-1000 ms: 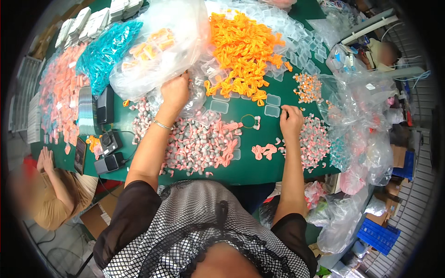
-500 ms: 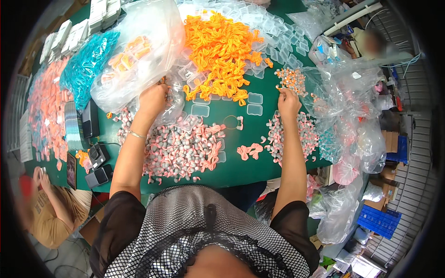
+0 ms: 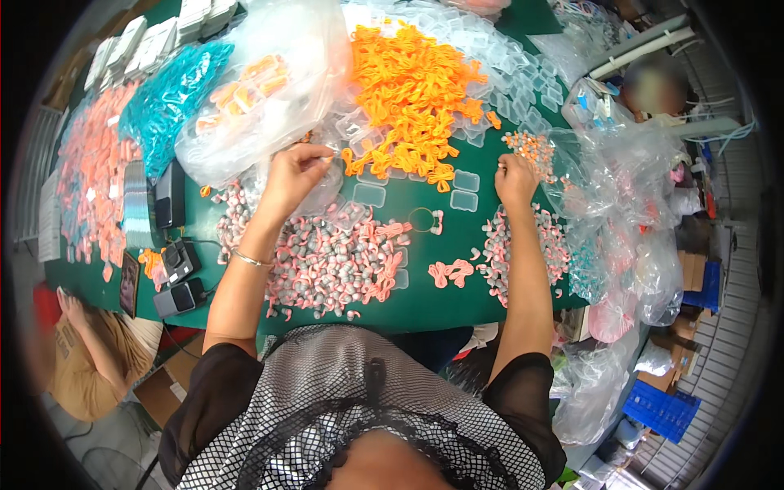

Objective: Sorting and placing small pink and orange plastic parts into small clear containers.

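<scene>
A green tabletop (image 3: 425,298) carries everything, and its far half is crowded with heaps. The largest is a mound of orange bows (image 3: 412,98) near the far edge, ringed by small clear plastic cases (image 3: 506,77). To its left a big clear bag (image 3: 261,90) holds more packed orange pieces, and beyond that lie a teal heap (image 3: 163,98) and a pink heap (image 3: 90,171) toward the left edge. Crumpled clear bags (image 3: 621,188) pile up along the right edge. Close to the near edge spreads a broad pile of pink-and-grey bows (image 3: 335,261), with a smaller pile of the same kind (image 3: 514,253) to the right and two loose pink bows (image 3: 451,272) between them. The left hand (image 3: 294,175) sits at the lower rim of the big clear bag, fingers drawn together in a pinch on something small; what it grips is too small to make out. The right hand (image 3: 516,175) rests curled, knuckles up, just beside a little cluster of orange-and-white pieces (image 3: 531,147); whether it holds one cannot be told.
</scene>
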The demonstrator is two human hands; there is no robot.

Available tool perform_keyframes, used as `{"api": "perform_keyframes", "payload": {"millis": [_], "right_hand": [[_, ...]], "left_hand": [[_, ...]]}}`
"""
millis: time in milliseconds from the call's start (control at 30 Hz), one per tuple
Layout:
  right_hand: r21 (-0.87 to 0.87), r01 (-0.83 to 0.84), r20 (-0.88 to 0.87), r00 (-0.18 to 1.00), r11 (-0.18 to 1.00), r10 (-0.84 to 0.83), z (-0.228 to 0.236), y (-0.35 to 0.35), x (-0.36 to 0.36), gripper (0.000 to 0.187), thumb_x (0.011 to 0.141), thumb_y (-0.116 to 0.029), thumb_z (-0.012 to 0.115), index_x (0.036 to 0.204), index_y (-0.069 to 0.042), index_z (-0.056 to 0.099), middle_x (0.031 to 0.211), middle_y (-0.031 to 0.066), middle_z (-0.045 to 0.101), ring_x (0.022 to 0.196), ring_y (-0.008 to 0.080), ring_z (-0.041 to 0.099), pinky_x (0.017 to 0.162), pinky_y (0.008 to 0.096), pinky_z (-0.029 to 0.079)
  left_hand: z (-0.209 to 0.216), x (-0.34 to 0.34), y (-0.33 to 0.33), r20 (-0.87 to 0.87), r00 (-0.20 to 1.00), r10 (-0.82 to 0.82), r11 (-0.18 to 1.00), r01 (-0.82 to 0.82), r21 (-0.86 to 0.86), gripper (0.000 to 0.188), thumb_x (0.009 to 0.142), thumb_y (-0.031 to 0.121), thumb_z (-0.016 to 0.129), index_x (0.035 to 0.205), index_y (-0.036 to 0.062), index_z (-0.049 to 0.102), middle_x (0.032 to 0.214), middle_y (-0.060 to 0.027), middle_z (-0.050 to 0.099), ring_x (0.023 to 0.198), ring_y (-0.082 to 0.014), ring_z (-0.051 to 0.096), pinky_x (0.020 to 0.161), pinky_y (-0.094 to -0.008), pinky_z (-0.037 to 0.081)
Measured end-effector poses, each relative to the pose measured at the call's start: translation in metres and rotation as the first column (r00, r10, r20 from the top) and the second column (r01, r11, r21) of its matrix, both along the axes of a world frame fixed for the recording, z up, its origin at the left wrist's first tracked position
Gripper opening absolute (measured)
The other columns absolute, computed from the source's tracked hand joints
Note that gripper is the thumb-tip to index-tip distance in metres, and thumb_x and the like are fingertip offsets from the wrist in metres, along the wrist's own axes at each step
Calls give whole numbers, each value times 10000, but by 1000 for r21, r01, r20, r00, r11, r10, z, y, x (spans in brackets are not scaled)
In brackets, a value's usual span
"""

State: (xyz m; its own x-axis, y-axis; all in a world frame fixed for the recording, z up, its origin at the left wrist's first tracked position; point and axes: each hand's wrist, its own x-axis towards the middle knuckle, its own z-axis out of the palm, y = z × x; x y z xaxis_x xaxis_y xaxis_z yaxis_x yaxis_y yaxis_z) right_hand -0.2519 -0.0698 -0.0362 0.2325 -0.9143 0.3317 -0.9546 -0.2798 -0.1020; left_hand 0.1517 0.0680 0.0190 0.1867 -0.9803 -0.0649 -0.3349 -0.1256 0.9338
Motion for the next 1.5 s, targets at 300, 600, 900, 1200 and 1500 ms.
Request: {"api": "perform_keyframes", "payload": {"millis": [300, 600, 900, 1200, 1500], "right_hand": [[189, -76, 655, 752, 979, -68, -3, 49, -7, 171, 764, 33, 679, 918, -39, 676, 867, 64, 611, 648, 112, 578, 605, 232, 467], [484, -238, 854, 336, 842, -396, 4, 80, 4, 226, 825, 15, 634, 1050, 21, 646, 877, 56, 668, 733, 85, 614, 632, 207, 468], [182, -100, 566, 824, 978, -22, 4, 92, 24, 152, 738, -41, 716, 870, -71, 647, 796, 80, 638, 697, 250, 607, 644, 348, 493], [22, -118, 249, 962, 993, 109, 5, 93, 25, 108, 725, -137, 727, 814, -132, 664, 910, 23, 592, 888, 247, 564, 730, 411, 414], [87, -121, 353, 932, 989, 83, 10, 52, 33, 113, 759, -130, 684, 872, -126, 672, 907, 27, 628, 900, 275, 587, 738, 424, 449]], "left_hand": [[13, -78, -13, -647, 758, -79, 980, 177, 88, 174, 919, 69, 601, 1078, 5, 632, 907, -41, 656, 791, -91, 632, 725, -209, 531], [-24, -165, -26, -733, 676, -74, 940, 294, 176, 165, 861, 32, 650, 1021, -6, 643, 863, -69, 674, 756, -101, 634, 687, -214, 518], [-37, -220, -34, 107, 961, -253, 966, 256, -17, 100, 819, 120, 658, 905, 72, 675, 820, -138, 662, 700, -217, 672, 591, -354, 521], [-60, -227, -38, 416, 894, -167, 936, 276, -219, 83, 770, 115, 653, 832, 62, 666, 893, -125, 587, 813, -314, 627, 694, -408, 519], [-50, -216, -28, 438, 861, -259, 884, 395, -252, 305, 709, 118, 721, 985, 53, 607, 971, -123, 538, 933, -308, 587, 745, -393, 514]]}}
